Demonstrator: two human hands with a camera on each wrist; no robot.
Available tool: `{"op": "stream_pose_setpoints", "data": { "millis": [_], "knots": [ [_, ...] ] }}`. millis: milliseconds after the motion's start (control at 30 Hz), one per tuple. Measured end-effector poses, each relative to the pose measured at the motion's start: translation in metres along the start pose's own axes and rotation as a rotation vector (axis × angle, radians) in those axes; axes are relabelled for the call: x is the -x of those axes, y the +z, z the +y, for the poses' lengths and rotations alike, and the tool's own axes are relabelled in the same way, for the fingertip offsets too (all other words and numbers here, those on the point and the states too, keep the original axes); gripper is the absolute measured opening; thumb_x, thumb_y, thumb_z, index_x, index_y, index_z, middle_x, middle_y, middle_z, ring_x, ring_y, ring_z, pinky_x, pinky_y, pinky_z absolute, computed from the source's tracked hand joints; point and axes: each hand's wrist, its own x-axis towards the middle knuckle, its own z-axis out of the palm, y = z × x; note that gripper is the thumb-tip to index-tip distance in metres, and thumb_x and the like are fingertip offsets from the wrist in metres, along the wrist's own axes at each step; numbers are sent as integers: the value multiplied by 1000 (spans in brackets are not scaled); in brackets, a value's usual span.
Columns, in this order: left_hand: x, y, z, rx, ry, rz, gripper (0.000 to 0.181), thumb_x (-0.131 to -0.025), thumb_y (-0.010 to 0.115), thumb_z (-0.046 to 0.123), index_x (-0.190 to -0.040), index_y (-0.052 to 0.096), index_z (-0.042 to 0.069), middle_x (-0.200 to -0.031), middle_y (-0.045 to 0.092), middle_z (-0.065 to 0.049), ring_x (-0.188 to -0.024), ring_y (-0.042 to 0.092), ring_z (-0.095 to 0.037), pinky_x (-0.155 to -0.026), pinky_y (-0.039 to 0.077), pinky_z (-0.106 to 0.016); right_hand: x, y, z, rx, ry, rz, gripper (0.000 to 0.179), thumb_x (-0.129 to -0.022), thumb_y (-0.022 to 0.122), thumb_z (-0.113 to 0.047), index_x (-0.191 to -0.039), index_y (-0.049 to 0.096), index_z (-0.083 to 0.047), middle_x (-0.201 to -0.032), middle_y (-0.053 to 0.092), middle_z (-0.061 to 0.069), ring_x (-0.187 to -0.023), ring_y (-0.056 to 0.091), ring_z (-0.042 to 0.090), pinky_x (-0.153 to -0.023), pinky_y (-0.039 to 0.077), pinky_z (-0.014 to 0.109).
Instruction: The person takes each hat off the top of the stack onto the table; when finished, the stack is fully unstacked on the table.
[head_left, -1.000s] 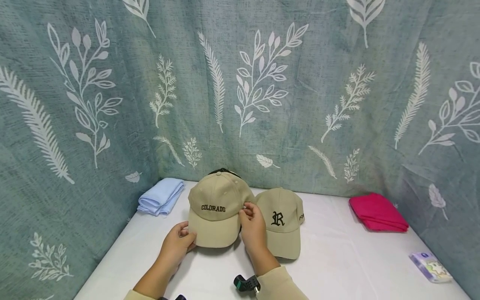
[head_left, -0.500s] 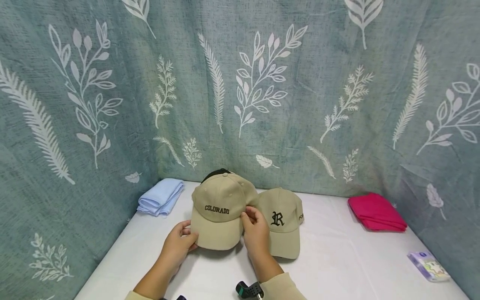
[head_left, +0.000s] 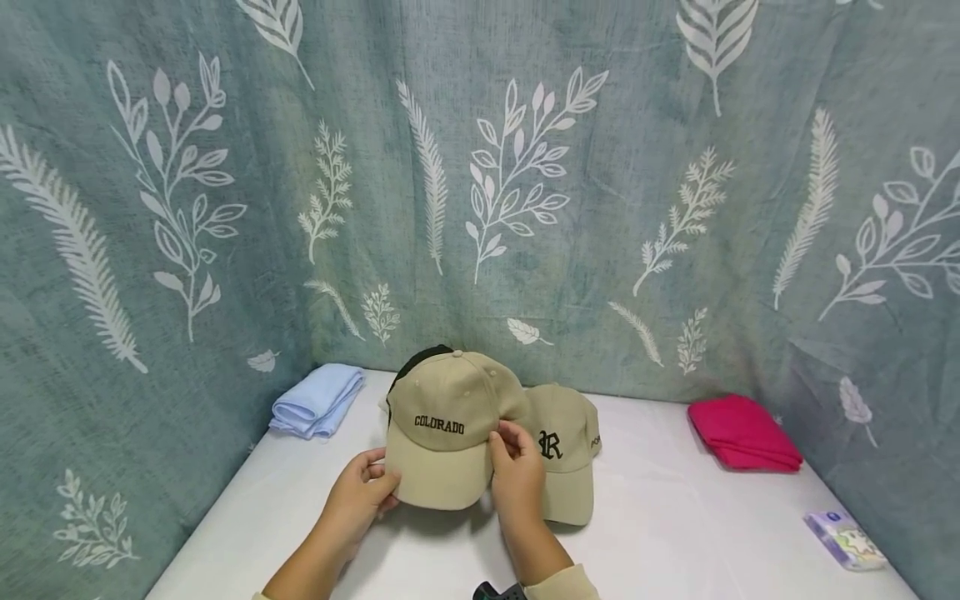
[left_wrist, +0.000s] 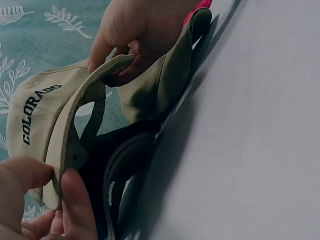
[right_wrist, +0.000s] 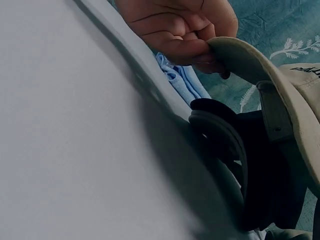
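Note:
A beige baseball cap point(head_left: 442, 408) lettered COLORADO is held up with its visor toward me. My left hand point(head_left: 362, 493) pinches the visor's left edge between thumb and fingers, seen closely in the left wrist view. At the visor's right corner, beside the crown, my right hand point(head_left: 519, 473) pinches the same cap. Behind and below it is a black cap point(right_wrist: 272, 165), mostly hidden in the head view. Just right of my right hand a second beige cap point(head_left: 572, 425) with a black letter R rests on the white table, partly covered.
Folded light blue cloth point(head_left: 317, 400) lies at the back left of the table point(head_left: 675, 533). Folded red cloth point(head_left: 742, 433) is at the back right, with a small purple packet point(head_left: 846, 540) nearer the right edge. Patterned curtain point(head_left: 555, 275) encloses the back and sides.
Both hands have shifted the COLORADO cap a little rightward. More of the black cap shows behind its left side, and it covers more of the R cap. The head view has tilted slightly up.

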Motion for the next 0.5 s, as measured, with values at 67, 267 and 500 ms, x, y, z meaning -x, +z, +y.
{"op": "stream_pose_setpoints", "data": {
  "millis": [67, 267, 500],
  "knots": [
    [2, 3, 0, 14, -6, -8, 56, -97, 68, 4, -148, 45, -4, -107, 61, -9, -80, 62, -16, -66, 58, -26, 2, -4, -2, 1, 2, 8, 15, -99, 73, -15, -114, 75, -14, -111, 72, 6, -99, 67, 17, -81, 55, 19],
    [8, 14, -1, 48, -8, -27, 54, -97, 67, 2, -145, 44, -7, -102, 64, -8, -77, 63, -15, -64, 57, -25, 5, -17, -9, -31, 5, -22, 17, -100, 72, -16, -116, 73, -11, -114, 70, 10, -102, 66, 19, -82, 55, 19],
    [16, 30, -1, 30, 11, -52, 52, -95, 67, 1, -141, 44, -7, -104, 64, -12, -80, 65, -17, -65, 58, -26, 2, -38, -11, 31, 3, -26, 17, -100, 72, -19, -116, 74, -12, -113, 71, 8, -102, 66, 17, -82, 54, 17]
  ]
}}
